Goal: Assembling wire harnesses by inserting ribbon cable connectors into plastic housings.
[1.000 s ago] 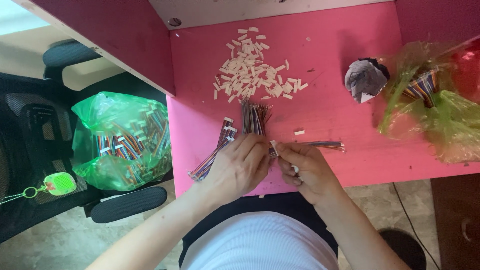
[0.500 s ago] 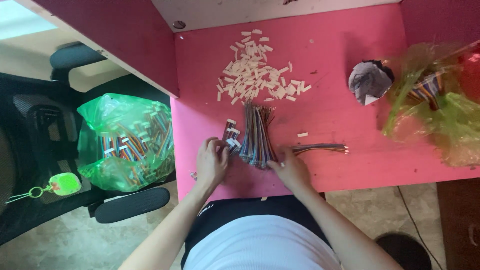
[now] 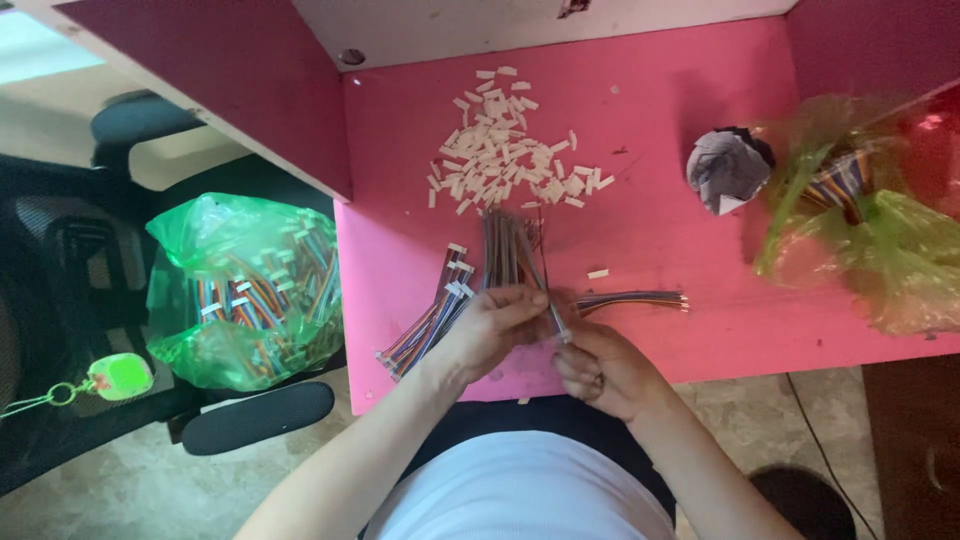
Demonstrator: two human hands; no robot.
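**Hands close together again over the wire bundle**

Nearest me, my right hand (image 3: 605, 372) has come back in from the tabletop (image 3: 700, 330) edge, where it lay flatter half a second ago, and is now curled, its fingers (image 3: 580, 362) pinched shut on what looks like one thin wire (image 3: 540, 285) drawn off the bundle. My left hand (image 3: 490, 325), which sat further left and lower a moment ago, has moved up and inward; its fingers (image 3: 525, 300) are closed on the near end of the upright wire bundle (image 3: 508, 250), so the two hands now almost touch. To my eye the bundle has been regathered, and one wire is being separated from it.

Just left of that hand, a second sheaf of coloured wires (image 3: 430, 320) lies slanted on the tabletop, its white-tipped ends pointing up, about where it was. To the right, a short loose group (image 3: 632, 298) lies flat, unmoved, with a single white piece (image 3: 597, 273) above it.

Further off, the heap of small white connectors (image 3: 505, 160) is spread as before. At far right sit a crumpled grey wad (image 3: 728, 170) and a green bag (image 3: 870, 230); off the tabletop at left, another green bag of wires (image 3: 250, 295) rests on a chair (image 3: 255, 415).
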